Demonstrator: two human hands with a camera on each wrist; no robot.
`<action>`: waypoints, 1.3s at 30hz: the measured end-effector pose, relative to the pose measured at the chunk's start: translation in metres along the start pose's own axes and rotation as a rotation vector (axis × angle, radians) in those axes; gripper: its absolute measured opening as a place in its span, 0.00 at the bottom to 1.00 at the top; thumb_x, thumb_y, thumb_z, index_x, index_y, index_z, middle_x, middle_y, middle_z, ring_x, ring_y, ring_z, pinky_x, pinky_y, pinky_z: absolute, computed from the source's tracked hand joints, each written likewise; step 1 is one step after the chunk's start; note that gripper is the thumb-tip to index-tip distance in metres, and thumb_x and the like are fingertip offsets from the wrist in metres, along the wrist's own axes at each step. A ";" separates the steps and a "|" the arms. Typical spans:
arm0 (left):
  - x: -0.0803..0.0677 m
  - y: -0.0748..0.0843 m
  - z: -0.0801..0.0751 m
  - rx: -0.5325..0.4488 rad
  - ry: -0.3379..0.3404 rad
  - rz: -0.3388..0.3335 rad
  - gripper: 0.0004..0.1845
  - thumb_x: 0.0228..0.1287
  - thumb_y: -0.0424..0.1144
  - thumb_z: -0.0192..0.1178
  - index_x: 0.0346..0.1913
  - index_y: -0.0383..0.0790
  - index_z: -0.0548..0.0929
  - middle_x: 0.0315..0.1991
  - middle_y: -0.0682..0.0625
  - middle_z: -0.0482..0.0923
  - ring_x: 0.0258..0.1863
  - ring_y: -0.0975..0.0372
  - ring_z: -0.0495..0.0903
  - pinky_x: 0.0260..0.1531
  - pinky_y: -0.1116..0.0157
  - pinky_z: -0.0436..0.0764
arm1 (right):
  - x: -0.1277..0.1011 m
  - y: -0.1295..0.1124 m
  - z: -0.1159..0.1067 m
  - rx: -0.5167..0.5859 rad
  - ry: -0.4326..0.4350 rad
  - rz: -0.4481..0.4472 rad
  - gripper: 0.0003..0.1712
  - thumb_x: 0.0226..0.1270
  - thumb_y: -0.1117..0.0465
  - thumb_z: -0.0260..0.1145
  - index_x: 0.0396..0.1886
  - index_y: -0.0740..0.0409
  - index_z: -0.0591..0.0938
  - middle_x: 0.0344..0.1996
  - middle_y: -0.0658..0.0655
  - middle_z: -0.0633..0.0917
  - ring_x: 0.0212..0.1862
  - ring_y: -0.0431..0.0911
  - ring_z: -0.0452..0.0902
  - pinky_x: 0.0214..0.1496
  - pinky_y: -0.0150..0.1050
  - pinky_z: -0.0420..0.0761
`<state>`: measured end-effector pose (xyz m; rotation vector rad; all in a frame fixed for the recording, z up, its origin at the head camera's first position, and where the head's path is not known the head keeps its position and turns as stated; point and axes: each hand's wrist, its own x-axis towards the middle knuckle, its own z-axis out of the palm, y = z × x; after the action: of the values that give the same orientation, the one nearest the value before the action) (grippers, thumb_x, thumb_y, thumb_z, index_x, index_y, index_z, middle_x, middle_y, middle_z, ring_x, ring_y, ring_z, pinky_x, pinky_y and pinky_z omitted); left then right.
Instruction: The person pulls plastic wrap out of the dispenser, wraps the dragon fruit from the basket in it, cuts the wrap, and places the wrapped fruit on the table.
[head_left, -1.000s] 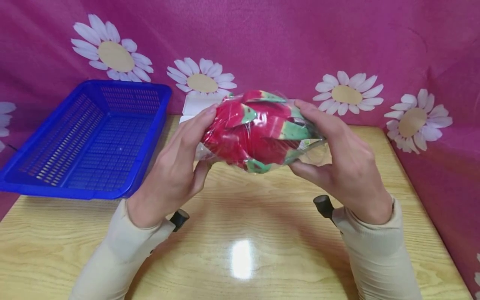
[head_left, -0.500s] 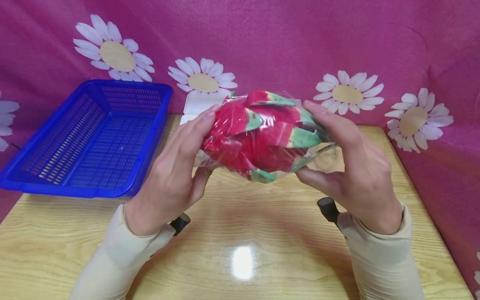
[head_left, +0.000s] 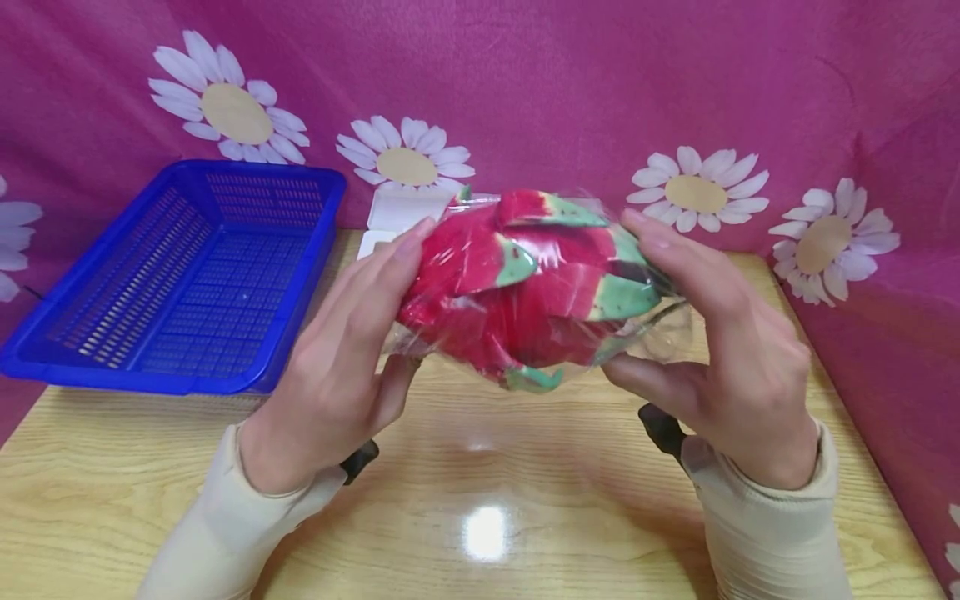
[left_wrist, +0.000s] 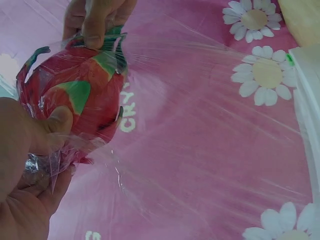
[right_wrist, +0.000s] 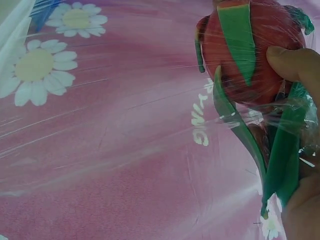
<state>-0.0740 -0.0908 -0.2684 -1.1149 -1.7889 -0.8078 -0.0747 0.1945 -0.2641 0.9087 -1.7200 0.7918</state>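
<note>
Both hands hold up a red dragon fruit (head_left: pixel 517 292) with green-tipped scales, wrapped in clear plastic film (head_left: pixel 660 329). My left hand (head_left: pixel 337 358) grips its left end, fingers over the far side and thumb underneath; the left wrist view has the thumb on bunched film (left_wrist: pixel 67 150). At the other end, my right hand (head_left: pixel 727 342) holds the fruit between fingers and thumb. Long green leaf tips (right_wrist: pixel 285 150) stick out beside that hand in the right wrist view. In both wrist views sheer film streaks spread out from the fruit. The fruit's underside is hidden in the head view.
A blue perforated basket (head_left: pixel 247 358) stands at the left on the wooden table (head_left: pixel 480 467). Partly hidden behind the fruit is a white object (head_left: pixel 401 208) at the back. A pink daisy-printed cloth (head_left: pixel 555 100) hangs behind and along the right side.
Both hands have brought the dragon fruit slightly lower and nearer, and a little to the right. The right hand has shifted right and down with it; the basket has stayed put.
</note>
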 end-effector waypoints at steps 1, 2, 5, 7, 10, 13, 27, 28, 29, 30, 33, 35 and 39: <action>0.000 0.001 -0.001 0.001 0.002 0.003 0.33 0.67 0.22 0.59 0.74 0.25 0.63 0.68 0.28 0.74 0.65 0.40 0.79 0.72 0.50 0.76 | -0.001 0.000 0.000 0.005 0.011 -0.002 0.40 0.59 0.41 0.78 0.55 0.71 0.81 0.54 0.68 0.89 0.56 0.59 0.88 0.67 0.42 0.83; 0.000 0.003 -0.002 0.003 0.006 0.006 0.33 0.68 0.23 0.59 0.74 0.25 0.63 0.68 0.28 0.74 0.65 0.40 0.79 0.71 0.50 0.77 | -0.002 0.000 -0.001 0.008 0.025 -0.008 0.39 0.58 0.41 0.78 0.54 0.71 0.81 0.53 0.68 0.89 0.56 0.60 0.88 0.66 0.42 0.83; -0.001 0.007 -0.003 0.005 0.014 0.012 0.33 0.69 0.25 0.60 0.74 0.25 0.63 0.68 0.27 0.74 0.65 0.40 0.79 0.70 0.50 0.77 | -0.003 -0.001 -0.001 0.045 0.059 -0.023 0.39 0.56 0.41 0.79 0.51 0.71 0.81 0.51 0.71 0.89 0.55 0.61 0.88 0.65 0.43 0.84; -0.001 0.009 -0.003 0.000 0.024 0.017 0.32 0.70 0.26 0.60 0.74 0.25 0.63 0.68 0.27 0.74 0.65 0.39 0.79 0.70 0.50 0.78 | -0.002 -0.003 -0.002 0.075 0.071 -0.025 0.39 0.56 0.42 0.80 0.50 0.73 0.81 0.50 0.72 0.89 0.55 0.62 0.88 0.65 0.44 0.84; -0.001 0.010 -0.003 -0.025 0.066 0.037 0.30 0.70 0.26 0.61 0.73 0.25 0.65 0.66 0.26 0.75 0.64 0.39 0.80 0.69 0.48 0.79 | -0.002 -0.007 -0.004 0.128 0.085 -0.011 0.39 0.54 0.44 0.81 0.48 0.75 0.81 0.49 0.75 0.88 0.55 0.63 0.87 0.66 0.44 0.83; -0.002 0.012 -0.002 -0.048 0.110 0.065 0.29 0.70 0.25 0.61 0.72 0.25 0.67 0.65 0.26 0.76 0.62 0.38 0.81 0.66 0.47 0.81 | -0.001 -0.010 -0.007 0.158 0.104 -0.003 0.40 0.51 0.46 0.83 0.47 0.77 0.80 0.49 0.76 0.87 0.54 0.64 0.87 0.65 0.44 0.84; -0.004 0.014 -0.004 -0.059 0.136 0.113 0.28 0.69 0.27 0.63 0.69 0.22 0.69 0.63 0.25 0.78 0.60 0.38 0.83 0.63 0.45 0.82 | -0.010 -0.004 -0.016 0.190 0.124 -0.056 0.43 0.43 0.46 0.87 0.46 0.77 0.81 0.46 0.78 0.87 0.51 0.68 0.87 0.61 0.48 0.85; -0.004 0.014 -0.004 -0.062 0.134 0.115 0.28 0.69 0.27 0.64 0.68 0.21 0.69 0.63 0.25 0.78 0.60 0.38 0.83 0.63 0.45 0.82 | -0.008 -0.005 -0.016 0.181 0.111 -0.057 0.42 0.45 0.46 0.86 0.46 0.77 0.81 0.46 0.78 0.88 0.51 0.67 0.87 0.62 0.46 0.85; -0.004 0.014 -0.005 -0.066 0.134 0.119 0.27 0.69 0.27 0.64 0.67 0.20 0.70 0.63 0.25 0.78 0.59 0.38 0.83 0.63 0.45 0.82 | -0.006 -0.006 -0.016 0.170 0.097 -0.055 0.41 0.47 0.46 0.85 0.46 0.77 0.81 0.47 0.77 0.88 0.51 0.66 0.88 0.63 0.45 0.85; -0.004 0.014 -0.006 -0.070 0.129 0.121 0.27 0.69 0.28 0.64 0.66 0.18 0.70 0.63 0.25 0.78 0.59 0.38 0.83 0.63 0.46 0.82 | -0.005 -0.008 -0.016 0.156 0.086 -0.052 0.41 0.49 0.45 0.84 0.47 0.77 0.81 0.47 0.76 0.88 0.52 0.65 0.88 0.63 0.43 0.85; -0.003 0.014 -0.009 -0.057 0.114 0.115 0.27 0.71 0.32 0.63 0.66 0.19 0.72 0.60 0.27 0.81 0.55 0.40 0.85 0.61 0.48 0.83 | -0.001 -0.013 -0.016 0.133 0.040 -0.026 0.40 0.53 0.44 0.82 0.49 0.77 0.82 0.48 0.73 0.89 0.53 0.61 0.88 0.65 0.38 0.83; -0.002 0.015 -0.011 -0.055 0.093 0.107 0.27 0.72 0.34 0.63 0.67 0.19 0.72 0.58 0.29 0.83 0.53 0.41 0.86 0.61 0.50 0.84 | -0.001 -0.014 -0.018 0.126 0.003 -0.007 0.41 0.54 0.44 0.81 0.50 0.77 0.83 0.49 0.72 0.89 0.53 0.59 0.88 0.65 0.37 0.83; 0.000 0.015 -0.015 -0.054 0.044 0.077 0.29 0.73 0.37 0.64 0.67 0.19 0.72 0.54 0.33 0.86 0.51 0.44 0.86 0.61 0.54 0.84 | -0.001 -0.012 -0.021 0.130 -0.064 0.001 0.39 0.56 0.45 0.81 0.51 0.76 0.83 0.50 0.70 0.89 0.52 0.58 0.89 0.66 0.37 0.82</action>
<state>-0.0552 -0.0969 -0.2608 -1.1844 -1.6864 -0.8325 -0.0545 0.2065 -0.2574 1.0309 -1.7408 0.8921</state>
